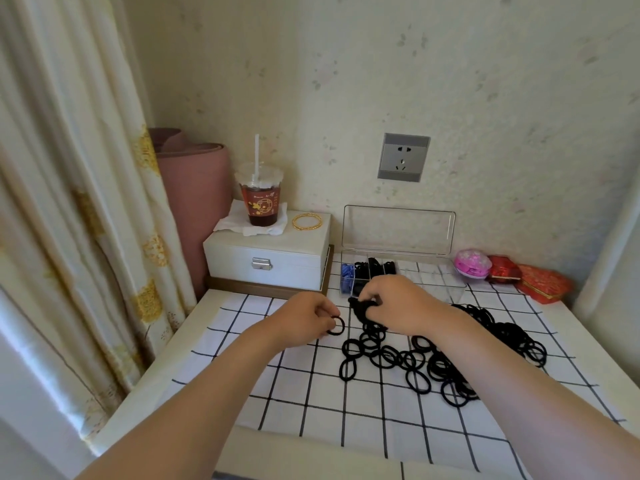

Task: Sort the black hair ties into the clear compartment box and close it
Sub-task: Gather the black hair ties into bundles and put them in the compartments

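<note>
The left hand point(304, 318) pinches one hair tie point(338, 326); the right hand point(401, 303) grips a bunch of ties point(360, 306). The open clear box point(398, 233) stands at twelve o'clock.

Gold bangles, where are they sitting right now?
In the head view, the bangles lie left of centre on top of the white box, just right of the cup and left of the clear box.
</note>
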